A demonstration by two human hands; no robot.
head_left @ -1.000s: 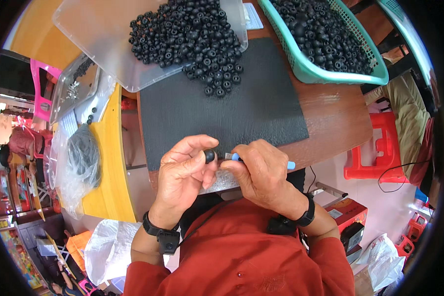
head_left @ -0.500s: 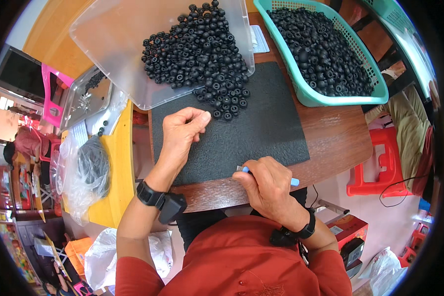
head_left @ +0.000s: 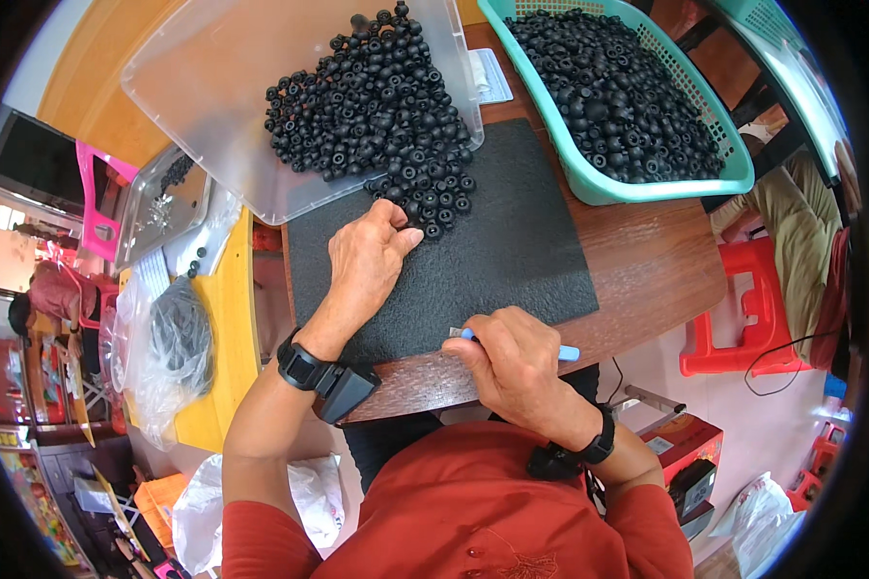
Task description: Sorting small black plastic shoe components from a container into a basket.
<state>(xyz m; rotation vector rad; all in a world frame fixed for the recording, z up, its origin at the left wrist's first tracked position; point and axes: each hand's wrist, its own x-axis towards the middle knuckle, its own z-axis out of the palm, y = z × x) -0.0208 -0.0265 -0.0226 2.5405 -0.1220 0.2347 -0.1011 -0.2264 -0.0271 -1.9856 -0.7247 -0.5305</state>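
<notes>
Head view, looking down on a wooden table (head_left: 647, 280). Left hand (head_left: 367, 261) stretched forward over a dark textured mat (head_left: 512, 251), fingertips (head_left: 404, 232) drawn together at the near edge of a spill of small black round parts (head_left: 425, 193); whether closed on one part, not discernible. Right hand (head_left: 517, 362) held at the mat's near edge, fingers curled tight around a slim light-blue tool (head_left: 567, 353), pale metal tip (head_left: 455, 332) protruding just left of the thumb, blue end protruding to the right of the knuckles. Black wrist devices worn on both forearms.

Just beyond the left fingertips: the black parts heaped on a clear plastic lid (head_left: 261, 106), tilted, its near edge resting on the mat, the heap spilling over that edge. Farther right of those fingers, well apart: a teal mesh basket (head_left: 589, 179) filled with more black parts. Between lid and basket: a small white packet (head_left: 490, 77), partly hidden by the lid's corner.

Left of the left wrist: a yellow surface (head_left: 227, 328) carrying a clear bag of dark material (head_left: 179, 338) and a shallow clear tray (head_left: 164, 198). Right of the right hand, below table level: a red plastic stool (head_left: 743, 318). Red sleeves and shirt front filling the lower edge, hiding the table's near side.
</notes>
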